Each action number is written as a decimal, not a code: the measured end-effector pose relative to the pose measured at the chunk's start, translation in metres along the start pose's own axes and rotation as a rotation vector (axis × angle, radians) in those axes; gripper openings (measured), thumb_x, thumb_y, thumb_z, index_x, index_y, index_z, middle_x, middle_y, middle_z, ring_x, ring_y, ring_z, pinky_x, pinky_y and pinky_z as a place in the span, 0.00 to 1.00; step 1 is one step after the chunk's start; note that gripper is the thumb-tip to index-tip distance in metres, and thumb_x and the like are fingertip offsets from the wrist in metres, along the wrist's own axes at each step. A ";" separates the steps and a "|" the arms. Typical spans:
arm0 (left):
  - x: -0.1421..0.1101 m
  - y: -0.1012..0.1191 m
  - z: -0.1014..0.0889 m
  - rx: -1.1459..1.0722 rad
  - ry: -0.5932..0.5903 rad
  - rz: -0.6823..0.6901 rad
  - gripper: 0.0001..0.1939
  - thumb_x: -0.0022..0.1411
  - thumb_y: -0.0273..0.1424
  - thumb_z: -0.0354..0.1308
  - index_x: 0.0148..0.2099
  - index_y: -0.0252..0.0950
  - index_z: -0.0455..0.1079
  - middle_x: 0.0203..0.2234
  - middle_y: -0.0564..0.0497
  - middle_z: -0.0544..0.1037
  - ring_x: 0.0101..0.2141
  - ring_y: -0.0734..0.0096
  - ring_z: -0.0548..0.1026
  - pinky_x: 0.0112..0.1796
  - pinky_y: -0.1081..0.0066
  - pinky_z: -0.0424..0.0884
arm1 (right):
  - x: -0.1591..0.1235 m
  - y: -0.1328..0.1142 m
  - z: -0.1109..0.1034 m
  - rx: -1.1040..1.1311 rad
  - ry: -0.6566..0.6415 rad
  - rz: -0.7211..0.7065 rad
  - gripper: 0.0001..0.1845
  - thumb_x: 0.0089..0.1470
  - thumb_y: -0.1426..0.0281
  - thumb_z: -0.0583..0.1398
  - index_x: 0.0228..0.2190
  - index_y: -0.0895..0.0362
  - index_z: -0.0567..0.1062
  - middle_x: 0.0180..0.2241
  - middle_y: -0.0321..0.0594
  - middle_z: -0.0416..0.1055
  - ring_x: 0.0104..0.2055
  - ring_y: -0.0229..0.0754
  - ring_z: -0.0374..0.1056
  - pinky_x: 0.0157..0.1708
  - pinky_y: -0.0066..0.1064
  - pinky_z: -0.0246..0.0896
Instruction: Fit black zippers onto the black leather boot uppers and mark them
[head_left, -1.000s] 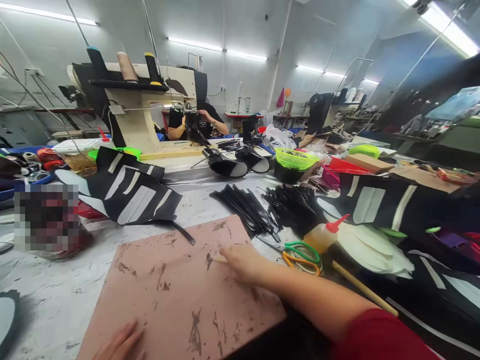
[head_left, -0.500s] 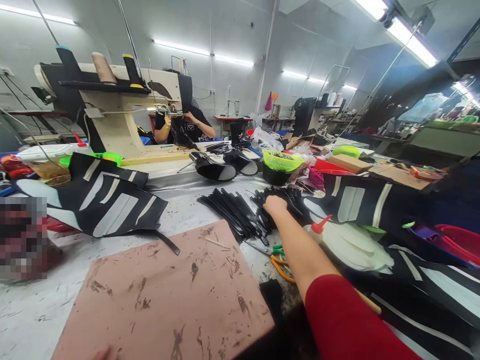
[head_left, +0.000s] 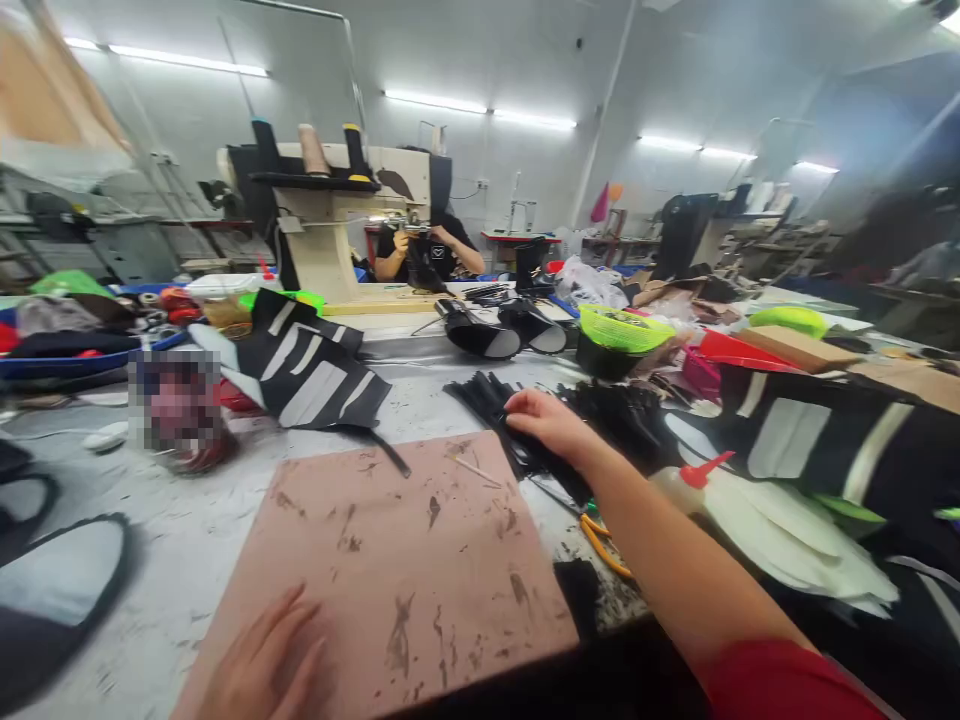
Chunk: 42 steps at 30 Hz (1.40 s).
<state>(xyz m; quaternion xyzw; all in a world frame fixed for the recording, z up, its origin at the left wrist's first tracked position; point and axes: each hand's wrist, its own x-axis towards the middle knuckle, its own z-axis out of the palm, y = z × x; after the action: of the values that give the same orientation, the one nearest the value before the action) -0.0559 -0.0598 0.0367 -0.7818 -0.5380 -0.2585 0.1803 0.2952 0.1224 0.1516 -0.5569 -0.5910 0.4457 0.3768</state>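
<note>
Resting with left hand [head_left: 266,655], fingers slightly spread, on pink board [head_left: 416,570], lower left. At centre, touching black strips [head_left: 480,400] with right hand [head_left: 551,425], fingers curled; cannot tell whether gripping any. Beware lifting several if tangled, or snagging scissors [head_left: 601,548] just below.

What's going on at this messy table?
Somebody has their right hand over a bunch of black strips; I can't tell whether it's gripping any. Their left hand rests on a stained pink board. Scissors lie by the right forearm. Across the table, another person has both hands up at a sewing machine.
</note>
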 end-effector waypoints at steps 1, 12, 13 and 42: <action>0.008 0.012 -0.009 0.002 -0.002 0.027 0.14 0.59 0.35 0.50 0.46 0.38 0.67 0.45 0.46 0.74 0.39 0.65 0.75 0.37 0.68 0.72 | -0.015 0.000 0.025 0.032 -0.117 -0.022 0.07 0.43 0.78 0.60 0.29 0.58 0.69 0.26 0.31 0.68 0.30 0.33 0.65 0.34 0.24 0.59; 0.025 0.088 -0.010 -0.270 -0.455 0.046 0.05 0.57 0.26 0.51 0.34 0.36 0.68 0.29 0.50 0.74 0.30 0.68 0.72 0.29 0.71 0.66 | -0.116 0.048 0.121 -0.451 -0.756 -0.269 0.06 0.46 0.80 0.59 0.26 0.57 0.73 0.30 0.34 0.68 0.32 0.34 0.64 0.33 0.23 0.57; 0.029 0.089 -0.009 -0.249 -0.549 0.009 0.05 0.58 0.27 0.51 0.34 0.36 0.68 0.29 0.50 0.74 0.31 0.67 0.72 0.30 0.71 0.66 | -0.115 0.048 0.117 -0.542 -0.756 -0.336 0.07 0.48 0.79 0.58 0.26 0.57 0.74 0.31 0.35 0.68 0.32 0.34 0.64 0.32 0.23 0.56; 0.036 0.024 -0.022 -0.573 -0.830 -0.805 0.07 0.45 0.32 0.50 0.21 0.35 0.63 0.14 0.58 0.61 0.19 0.77 0.60 0.22 0.76 0.55 | -0.190 0.088 0.117 -1.018 -0.030 -0.900 0.17 0.58 0.71 0.50 0.45 0.60 0.72 0.36 0.46 0.71 0.37 0.44 0.63 0.38 0.34 0.51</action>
<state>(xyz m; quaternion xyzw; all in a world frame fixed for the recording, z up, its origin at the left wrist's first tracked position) -0.0276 -0.0541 0.0760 -0.5708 -0.7240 -0.1156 -0.3696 0.2314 -0.0810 0.0406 -0.3582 -0.9065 -0.0805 0.2083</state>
